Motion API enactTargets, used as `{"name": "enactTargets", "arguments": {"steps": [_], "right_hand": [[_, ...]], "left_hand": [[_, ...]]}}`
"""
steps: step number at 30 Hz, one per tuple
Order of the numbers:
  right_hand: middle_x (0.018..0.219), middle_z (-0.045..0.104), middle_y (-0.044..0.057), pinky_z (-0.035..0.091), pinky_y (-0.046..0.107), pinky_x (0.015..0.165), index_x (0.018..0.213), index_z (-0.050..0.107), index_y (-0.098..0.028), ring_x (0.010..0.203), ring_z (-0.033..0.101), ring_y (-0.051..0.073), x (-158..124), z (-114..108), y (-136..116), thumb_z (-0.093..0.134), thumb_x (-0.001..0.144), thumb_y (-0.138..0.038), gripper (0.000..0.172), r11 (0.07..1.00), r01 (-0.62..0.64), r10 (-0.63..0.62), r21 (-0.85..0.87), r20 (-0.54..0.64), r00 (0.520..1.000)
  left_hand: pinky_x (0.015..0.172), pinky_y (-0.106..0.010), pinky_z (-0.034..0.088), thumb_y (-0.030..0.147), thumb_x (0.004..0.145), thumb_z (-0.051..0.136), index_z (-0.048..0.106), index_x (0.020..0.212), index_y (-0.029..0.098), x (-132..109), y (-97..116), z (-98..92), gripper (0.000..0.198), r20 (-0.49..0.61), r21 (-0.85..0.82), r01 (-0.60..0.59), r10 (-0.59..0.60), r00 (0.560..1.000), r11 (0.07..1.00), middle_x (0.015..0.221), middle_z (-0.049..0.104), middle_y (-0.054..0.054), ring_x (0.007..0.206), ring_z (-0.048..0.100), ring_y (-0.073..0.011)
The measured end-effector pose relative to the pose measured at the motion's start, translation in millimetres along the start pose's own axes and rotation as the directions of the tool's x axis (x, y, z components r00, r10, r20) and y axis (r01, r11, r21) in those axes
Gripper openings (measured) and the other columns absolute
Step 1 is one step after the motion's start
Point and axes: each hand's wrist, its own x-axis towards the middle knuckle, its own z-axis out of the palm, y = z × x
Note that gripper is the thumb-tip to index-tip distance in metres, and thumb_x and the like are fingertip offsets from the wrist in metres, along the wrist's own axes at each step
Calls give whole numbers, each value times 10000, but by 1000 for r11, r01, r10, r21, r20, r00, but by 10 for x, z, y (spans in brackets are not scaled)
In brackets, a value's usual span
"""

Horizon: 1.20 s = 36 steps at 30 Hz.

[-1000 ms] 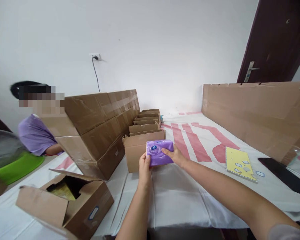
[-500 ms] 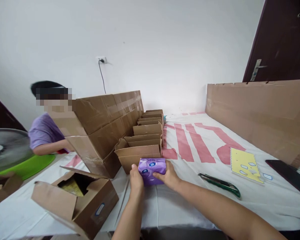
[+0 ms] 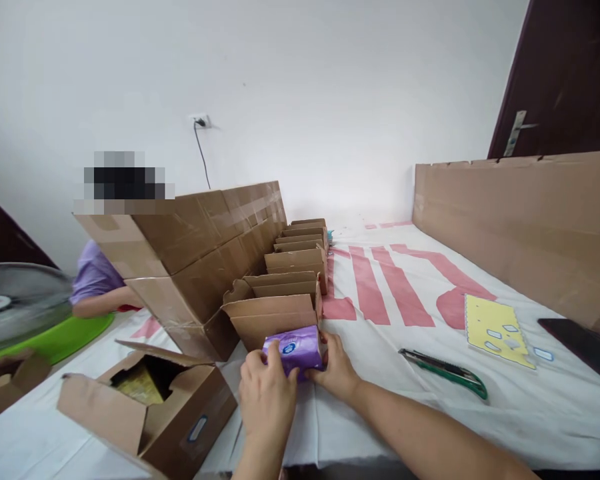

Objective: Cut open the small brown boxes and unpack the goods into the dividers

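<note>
A purple plastic-wrapped pack (image 3: 305, 348) is held between both hands at the near side of the table, just in front of an open cardboard box (image 3: 273, 317). My left hand (image 3: 267, 387) grips its left end, fingers over the top. At its right end, my right hand (image 3: 336, 368) is closed on the pack, with the thumb at the lower front edge. Part of the pack's front lies hidden behind my left fingers. More open boxes (image 3: 296, 261) stand in a row behind the nearest one.
Sealed cartons (image 3: 195, 267) are stacked left of the row. An open box (image 3: 180, 413) with something yellow inside sits near left. Rightward lie a green cutter (image 3: 447, 373), a yellow sheet (image 3: 497, 330) and a black phone (image 3: 580, 347). A person's arm (image 3: 103, 301) shows behind the cartons.
The purple pack has tilted and shifted slightly left. My left hand has moved from its side to over its left end. The person behind the cartons has lowered their head.
</note>
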Motion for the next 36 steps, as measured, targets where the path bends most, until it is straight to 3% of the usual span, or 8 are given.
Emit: {"name": "enactTargets", "arguments": {"steps": [2,4,10,17,24,30,36], "right_hand": [[1184,508,110,532,444,830,1294,444,-208,979,590,272,-5,-2,-11,788,564,-165,808,1000,-27,27,7,21,999],[1169,501,99,529,438,820,1262,443,-207,919,588,238,-10,-1,-13,749,599,-156,732,1000,-30,30,2,25,999],[1146,481,90,527,404,782,1204,436,-192,715,544,146,-20,12,15,665,658,-138,595,1000,4,-4,-11,28,1000],[1092,510,73,516,381,772,1151,469,-190,702,537,141,-33,7,8,654,679,-127,511,998,26,-24,-53,36,999],[1096,525,47,516,355,776,1120,492,-227,700,552,124,-34,-3,-5,658,685,-105,481,998,7,-4,-57,59,998],[1093,526,53,516,355,781,1109,504,-209,693,543,120,-33,8,10,652,693,-95,456,998,10,-6,-64,64,998],[1076,535,54,513,335,748,1098,528,-194,693,553,124,-32,-5,8,637,687,-77,441,998,30,-26,-59,75,997]], "left_hand": [[751,-386,475,280,848,541,467,1311,156,55,1,8,485,114,0,51,-51,992,999,1079,535,-128,922,603,-294],[686,-370,469,278,878,486,451,1317,160,135,6,51,456,162,-26,105,-100,982,994,1087,536,-123,835,629,-271],[649,-350,458,286,875,495,464,1296,174,323,25,292,437,54,-129,128,-122,991,983,1084,517,-115,785,628,-244],[703,-370,479,268,868,489,463,1320,179,520,-13,501,462,15,-258,113,-113,993,959,1083,487,-108,807,614,-237],[884,-422,483,256,835,538,329,1436,194,633,-15,685,639,14,-414,93,-96,995,906,1173,454,-120,1020,596,-267],[1007,-487,429,310,819,573,171,1505,182,649,-7,820,805,55,-544,39,-11,998,838,1341,431,-192,1260,490,-323],[1130,-437,319,247,720,655,236,1479,189,644,-18,994,868,87,-673,-14,97,991,739,1521,350,-175,1427,320,-289]]}}
